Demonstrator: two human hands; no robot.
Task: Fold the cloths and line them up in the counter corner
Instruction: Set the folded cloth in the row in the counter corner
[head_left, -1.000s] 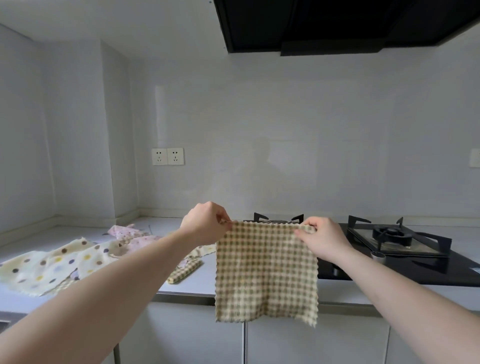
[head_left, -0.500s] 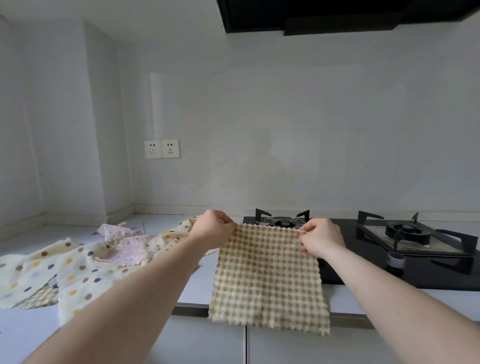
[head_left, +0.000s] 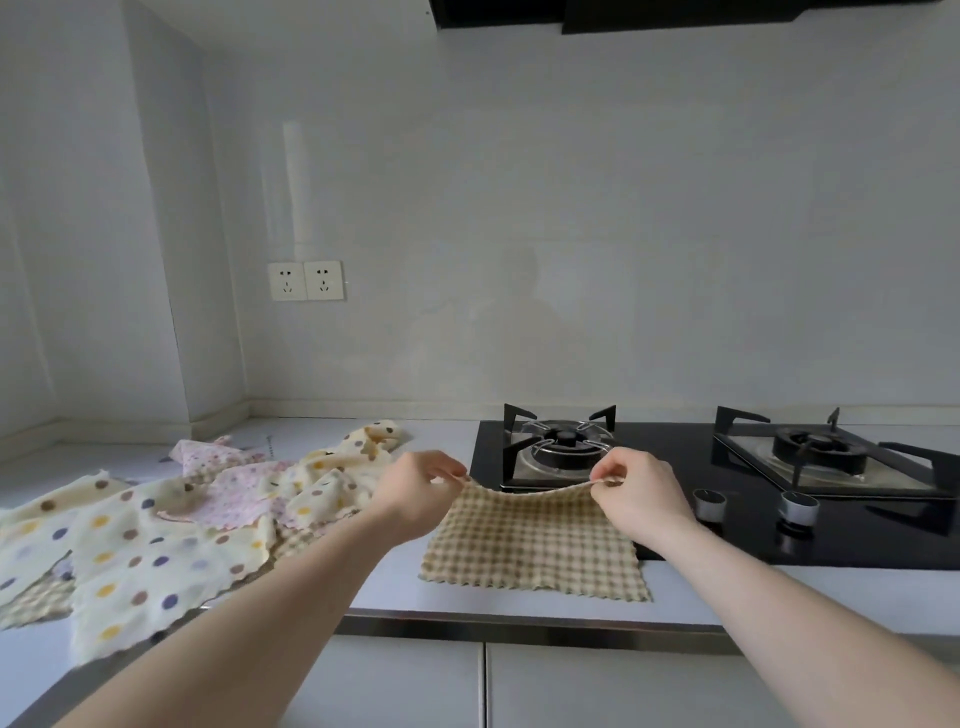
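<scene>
A beige checked cloth lies mostly flat on the grey counter, its near edge close to the counter's front. My left hand pinches its far left corner and my right hand pinches its far right corner, both lifted a little so the far edge sags between them. To the left, a loose heap of cream polka-dot cloths and a pink flowered cloth is spread over the counter. The counter corner sits at the back left, behind the heap.
A black gas hob with two burners and two knobs takes up the counter on the right; the checked cloth's right corner overlaps its edge. A double wall socket is above the corner. White cabinet doors run below the counter.
The checked cloth hung in the air in front of the cabinet; now both hands have lowered it forward onto the counter beside the hob, and its lower part lies flat.
</scene>
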